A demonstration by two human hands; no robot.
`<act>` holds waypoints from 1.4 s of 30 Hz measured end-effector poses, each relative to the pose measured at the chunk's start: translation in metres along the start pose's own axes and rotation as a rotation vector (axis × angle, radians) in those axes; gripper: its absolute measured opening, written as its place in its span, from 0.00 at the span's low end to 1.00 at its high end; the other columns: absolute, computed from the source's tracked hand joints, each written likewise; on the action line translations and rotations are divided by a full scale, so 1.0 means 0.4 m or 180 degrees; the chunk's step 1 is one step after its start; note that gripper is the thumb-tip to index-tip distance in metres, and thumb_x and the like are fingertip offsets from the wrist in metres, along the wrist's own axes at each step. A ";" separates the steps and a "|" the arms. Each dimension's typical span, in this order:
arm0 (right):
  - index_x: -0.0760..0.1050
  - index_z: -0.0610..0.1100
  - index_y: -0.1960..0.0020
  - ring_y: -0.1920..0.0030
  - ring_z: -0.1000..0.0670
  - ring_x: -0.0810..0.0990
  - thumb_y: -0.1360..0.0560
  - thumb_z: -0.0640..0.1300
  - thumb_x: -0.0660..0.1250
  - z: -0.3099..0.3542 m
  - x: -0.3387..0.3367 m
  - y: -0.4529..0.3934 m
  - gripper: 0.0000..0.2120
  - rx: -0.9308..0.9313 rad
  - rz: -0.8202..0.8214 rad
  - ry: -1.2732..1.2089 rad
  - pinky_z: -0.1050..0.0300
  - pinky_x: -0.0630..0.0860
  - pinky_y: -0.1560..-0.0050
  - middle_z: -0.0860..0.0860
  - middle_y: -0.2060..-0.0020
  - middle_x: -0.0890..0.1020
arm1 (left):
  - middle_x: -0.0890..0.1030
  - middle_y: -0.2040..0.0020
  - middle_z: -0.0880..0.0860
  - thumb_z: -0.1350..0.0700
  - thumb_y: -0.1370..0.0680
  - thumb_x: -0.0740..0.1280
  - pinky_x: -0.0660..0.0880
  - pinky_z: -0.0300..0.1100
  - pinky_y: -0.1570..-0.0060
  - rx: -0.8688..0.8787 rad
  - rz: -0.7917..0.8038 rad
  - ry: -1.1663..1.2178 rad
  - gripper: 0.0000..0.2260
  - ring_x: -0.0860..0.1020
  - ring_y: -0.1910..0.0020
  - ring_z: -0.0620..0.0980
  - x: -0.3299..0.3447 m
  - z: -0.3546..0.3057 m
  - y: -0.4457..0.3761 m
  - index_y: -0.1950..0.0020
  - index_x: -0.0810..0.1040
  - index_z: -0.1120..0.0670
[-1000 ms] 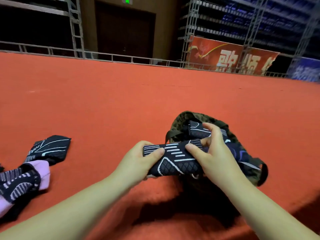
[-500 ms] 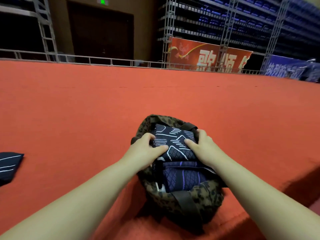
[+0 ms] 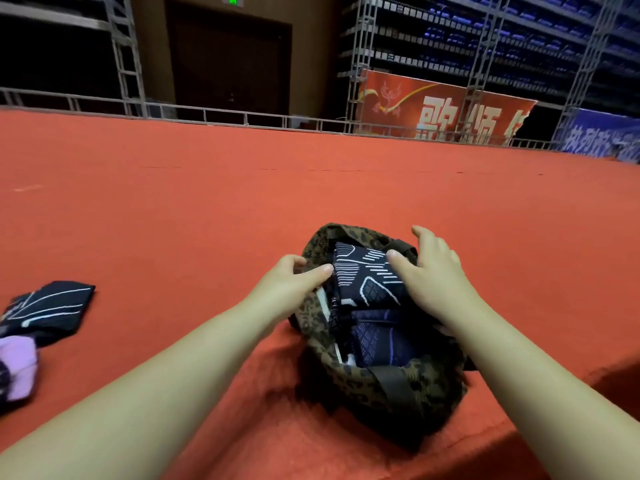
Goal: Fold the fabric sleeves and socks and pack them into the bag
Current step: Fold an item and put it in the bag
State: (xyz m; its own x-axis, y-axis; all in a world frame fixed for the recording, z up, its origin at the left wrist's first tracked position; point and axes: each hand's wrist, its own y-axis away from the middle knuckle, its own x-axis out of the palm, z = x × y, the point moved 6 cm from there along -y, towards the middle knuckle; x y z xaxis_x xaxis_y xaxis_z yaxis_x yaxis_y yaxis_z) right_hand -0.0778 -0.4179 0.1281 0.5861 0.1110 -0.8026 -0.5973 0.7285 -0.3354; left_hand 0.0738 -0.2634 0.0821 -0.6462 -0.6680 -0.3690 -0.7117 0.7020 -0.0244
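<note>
A leopard-print bag [image 3: 367, 382] stands open on the red-covered surface. Inside it lies a folded black fabric piece with white lines [image 3: 363, 277], on top of a dark blue folded piece [image 3: 377, 341]. My left hand [image 3: 289, 282] pinches the bag's left rim, its thumb tip at the black piece's left edge. My right hand [image 3: 433, 275] rests its thumb on the black piece, with its fingers spread fairly straight over the bag's far rim and strap. At the far left lie an unfolded black sleeve with white lines [image 3: 52, 310] and a lilac sock [image 3: 17, 362].
The red surface [image 3: 207, 209] stretches far ahead and to both sides. Its front edge drops off at the lower right [image 3: 540, 424], close to the bag. A metal railing [image 3: 242, 116] and banners stand beyond the far edge.
The black folded piece went from my hands above the bag down into it. My right hand's fingers have spread over the far rim. The pile at the left has come back into view.
</note>
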 end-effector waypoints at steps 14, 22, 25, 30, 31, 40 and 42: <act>0.67 0.45 0.32 0.34 0.50 0.70 0.23 0.51 0.64 0.490 0.506 0.215 0.22 -0.0960 0.1674 -0.1190 0.57 0.65 0.34 0.48 0.36 0.74 | 0.82 0.55 0.48 0.51 0.22 0.64 0.69 0.36 0.63 -0.0713 -0.0581 -0.0381 0.04 0.79 0.59 0.43 -0.519 0.313 0.266 0.55 0.76 0.49; 0.70 0.47 0.34 0.39 0.53 0.74 0.23 0.51 0.64 0.574 0.725 0.315 0.19 -0.0769 0.2297 -0.1399 0.58 0.67 0.37 0.52 0.40 0.77 | 0.83 0.61 0.45 0.51 0.27 0.69 0.75 0.44 0.54 -0.0451 -0.1551 -0.0870 0.02 0.80 0.56 0.48 -0.781 0.388 0.397 0.60 0.79 0.44; 0.73 0.50 0.37 0.40 0.52 0.76 0.25 0.52 0.65 0.569 0.755 0.314 0.17 -0.0865 0.2071 -0.1215 0.51 0.69 0.36 0.54 0.44 0.79 | 0.80 0.46 0.46 0.53 0.26 0.70 0.71 0.43 0.44 -0.0548 -0.2156 -0.1114 0.06 0.77 0.43 0.48 -0.855 0.441 0.406 0.49 0.78 0.46; 0.75 0.54 0.43 0.44 0.54 0.77 0.26 0.54 0.66 0.560 0.775 0.301 0.13 -0.0861 0.2082 -0.1410 0.49 0.72 0.39 0.57 0.48 0.80 | 0.69 0.30 0.53 0.47 0.27 0.70 0.66 0.43 0.42 -0.1288 -0.2037 -0.0450 0.29 0.70 0.34 0.50 -0.864 0.574 0.389 0.29 0.65 0.51; 0.75 0.54 0.44 0.44 0.54 0.77 0.26 0.54 0.67 0.559 0.779 0.296 0.12 -0.0848 0.2092 -0.1475 0.49 0.73 0.40 0.57 0.49 0.80 | 0.71 0.32 0.53 0.48 0.27 0.71 0.68 0.43 0.41 -0.1286 -0.2036 -0.0541 0.28 0.72 0.36 0.50 -0.860 0.586 0.382 0.30 0.66 0.51; 0.74 0.52 0.49 0.49 0.54 0.79 0.32 0.63 0.64 0.568 0.779 0.231 0.18 -0.0549 0.2016 -0.2739 0.61 0.73 0.48 0.52 0.49 0.81 | 0.79 0.53 0.39 0.60 0.29 0.73 0.65 0.21 0.55 0.0105 -0.2162 -0.0811 0.13 0.75 0.53 0.34 -0.727 0.464 0.294 0.54 0.76 0.44; 0.73 0.54 0.46 0.42 0.55 0.77 0.36 0.68 0.59 0.550 0.763 0.215 0.25 -0.0441 0.1716 -0.3246 0.64 0.70 0.44 0.52 0.43 0.79 | 0.80 0.54 0.40 0.61 0.30 0.73 0.66 0.21 0.54 0.0229 -0.2060 -0.0569 0.12 0.75 0.54 0.30 -0.681 0.449 0.265 0.55 0.77 0.44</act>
State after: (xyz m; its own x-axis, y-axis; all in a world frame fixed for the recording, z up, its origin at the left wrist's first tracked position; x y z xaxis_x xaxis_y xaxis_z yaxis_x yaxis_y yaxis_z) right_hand 0.1701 -0.1726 -0.0370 0.3689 0.9230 -0.1092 -0.9215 0.3478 -0.1729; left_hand 0.2241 0.0372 0.0133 -0.0359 -0.9126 -0.4072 -0.9160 0.1930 -0.3518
